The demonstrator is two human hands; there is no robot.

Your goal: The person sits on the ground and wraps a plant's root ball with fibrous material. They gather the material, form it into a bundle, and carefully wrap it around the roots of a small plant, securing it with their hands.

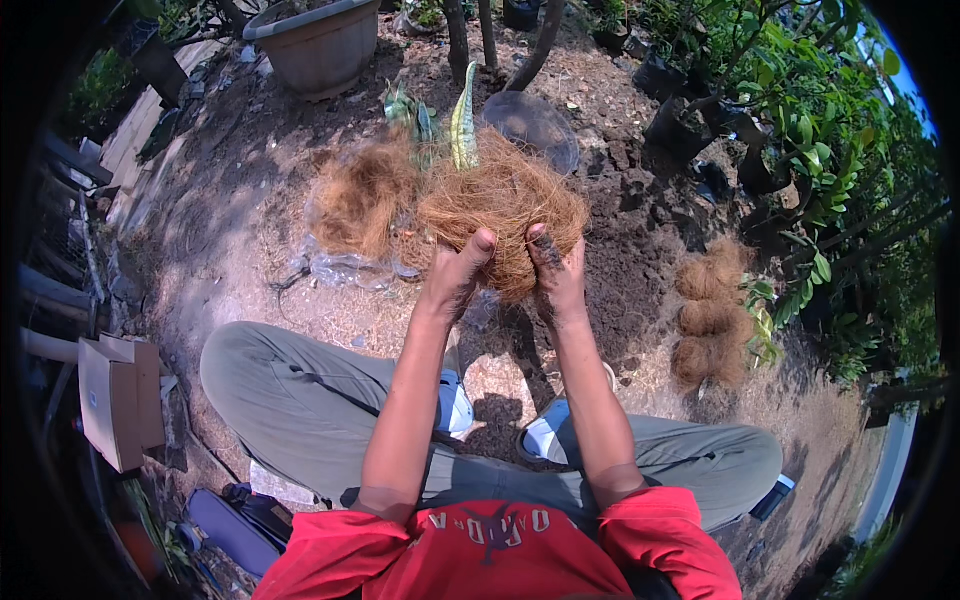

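Observation:
Both hands lift a loose bundle of brown coconut fibre [506, 199] in front of me, above the ground. My left hand [459, 270] grips its near left side, thumb on top. On the near right side, my right hand [559, 274] presses in, with dark soil on its thumb and fingers. A yellow-green variegated snake plant leaf [464, 124] stands up from the far left of the bundle. Whatever the fibre wraps is hidden. Left of it lies a heap of loose fibre [364, 199] on clear plastic [349, 271]. Behind the heap are darker snake plant leaves [411, 112].
Loose dark soil [626, 277] spreads to the right. Several fibre-wrapped bundles [712, 319] lie farther right, near leafy shrubs. A round dark basin [532, 127] sits behind the bundle. A large plastic planter [319, 49] stands at the back left, a cardboard box [120, 401] at the left.

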